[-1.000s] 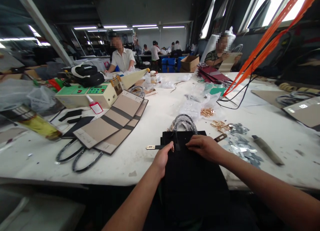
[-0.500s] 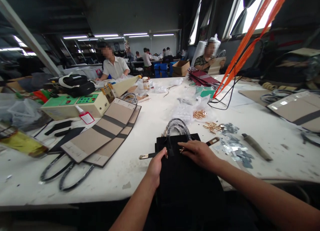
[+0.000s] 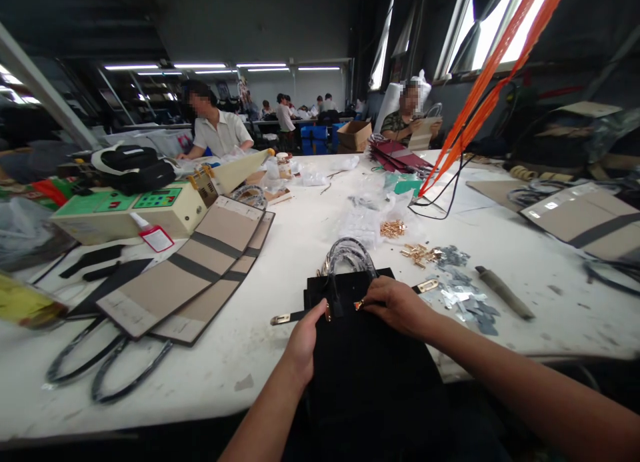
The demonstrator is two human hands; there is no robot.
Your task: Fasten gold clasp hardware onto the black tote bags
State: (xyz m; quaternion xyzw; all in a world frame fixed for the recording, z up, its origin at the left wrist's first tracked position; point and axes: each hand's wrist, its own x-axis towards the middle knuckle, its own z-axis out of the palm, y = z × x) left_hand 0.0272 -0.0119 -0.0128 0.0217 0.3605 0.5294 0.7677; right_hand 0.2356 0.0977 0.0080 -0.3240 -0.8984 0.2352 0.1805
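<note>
The left hand [image 3: 300,345] is half closed at the top edge of a black bag [image 3: 373,355], its fingers curled beside a gold fitting [image 3: 327,312] on a black strap [image 3: 295,316]; whether it truly grips the strap is hidden. The right hand [image 3: 395,305] lies across the bag's upper edge, fingers reaching left and nearly flat, next to a small gold piece [image 3: 358,305], and it too may only be pressing rather than holding. The strap runs out past the left hand to a metal tip [image 3: 280,320], while a second tab [image 3: 425,287] sticks out to the right. Glossy looped handles [image 3: 350,257] rise behind the bag, which lies flat at the near edge of a white bench [image 3: 210,389]. Just beyond the right hand are brass fittings [image 3: 415,252] and foil scraps [image 3: 463,295], with an olive-handled tool [image 3: 503,292] beside them. To the left, tan panels with black bands [image 3: 170,282] lie overlapped, near a green-and-cream control unit [image 3: 125,212].
</note>
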